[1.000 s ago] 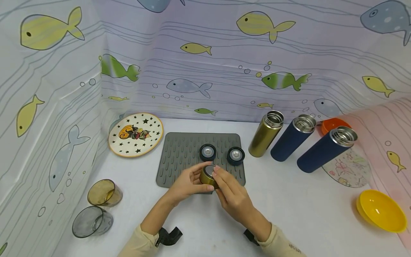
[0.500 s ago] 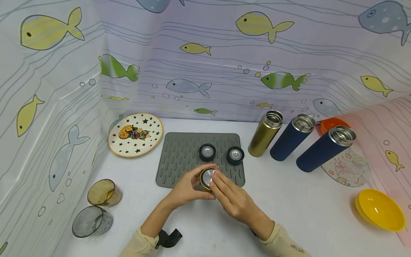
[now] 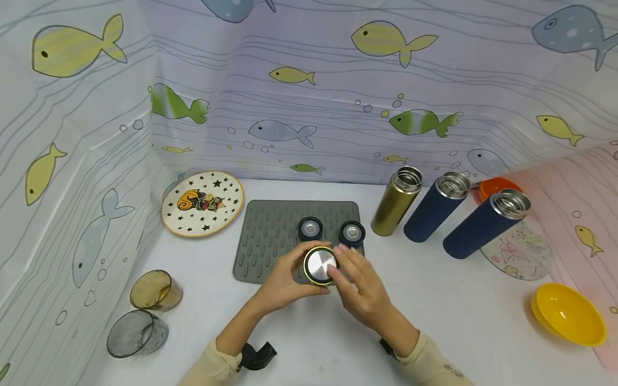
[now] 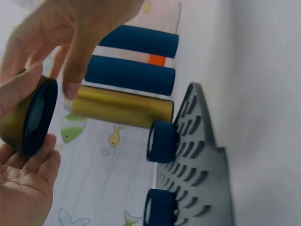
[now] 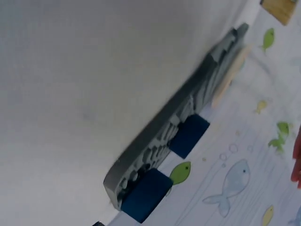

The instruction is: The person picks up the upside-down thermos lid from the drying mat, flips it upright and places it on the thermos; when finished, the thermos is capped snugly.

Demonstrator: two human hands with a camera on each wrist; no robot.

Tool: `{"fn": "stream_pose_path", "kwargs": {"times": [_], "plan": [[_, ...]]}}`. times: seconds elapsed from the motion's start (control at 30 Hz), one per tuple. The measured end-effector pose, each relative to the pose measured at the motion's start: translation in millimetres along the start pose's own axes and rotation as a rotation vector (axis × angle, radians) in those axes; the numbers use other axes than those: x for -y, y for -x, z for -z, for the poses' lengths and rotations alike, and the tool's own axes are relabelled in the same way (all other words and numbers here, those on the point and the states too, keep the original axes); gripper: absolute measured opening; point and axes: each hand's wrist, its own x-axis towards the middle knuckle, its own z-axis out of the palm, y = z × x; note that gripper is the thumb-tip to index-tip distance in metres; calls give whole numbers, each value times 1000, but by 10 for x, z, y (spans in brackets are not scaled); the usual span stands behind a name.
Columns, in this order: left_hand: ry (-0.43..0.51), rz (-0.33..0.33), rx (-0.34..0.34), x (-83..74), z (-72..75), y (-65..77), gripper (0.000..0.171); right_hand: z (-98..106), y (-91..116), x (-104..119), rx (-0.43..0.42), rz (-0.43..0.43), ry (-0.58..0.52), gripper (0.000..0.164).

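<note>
My left hand [image 3: 289,276] holds a gold bottle lid [image 3: 321,265] above the front of the grey ridged mat [image 3: 270,236], its silver top tilted up toward the head camera. In the left wrist view, the left thumb and fingers [image 4: 28,188] span the gold lid [image 4: 35,115], whose dark face shows. My right hand [image 3: 369,297] is at the lid's right side, its thumb tip overlapping the silver face. Two navy lids [image 3: 310,229] [image 3: 352,234] sit on the mat, insides up. Behind them to the right stand an uncapped gold bottle [image 3: 393,206] and two uncapped navy bottles [image 3: 432,212] [image 3: 483,228].
A star-patterned plate [image 3: 203,203] leans at the back left. Amber [image 3: 156,289] and grey [image 3: 137,332] glasses are at the left. A yellow bowl [image 3: 567,313] lies at the right; a floral plate [image 3: 521,252] and an orange bowl [image 3: 497,187] are behind the bottles.
The gold lid has been tilted so its silver top faces the head camera. My right fingers have moved from lying across the top toward its right edge. The view has shifted slightly.
</note>
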Motion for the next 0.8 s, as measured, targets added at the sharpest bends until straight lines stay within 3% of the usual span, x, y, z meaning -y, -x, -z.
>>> {"fn": "stream_pose_path", "kwargs": {"times": [0.1,0.27,0.37,0.57,0.8], "plan": [[-16,-27,-29,-41,29,-121,81,14,17,-143,-17,-271,33,40],[-26,-32,-49,-127,70,-374,80,50,28,-474,-11,-851,43,83],[-14,-44,-51,-168,74,-525,80,70,35,-684,-21,-1073,45,92],[37,-49,-102,-215,55,-810,79,3,86,-1030,-80,-1296,-58,96],[69,-40,-127,-235,-43,-1030,76,-124,131,-1251,-186,-1379,-98,86]]}}
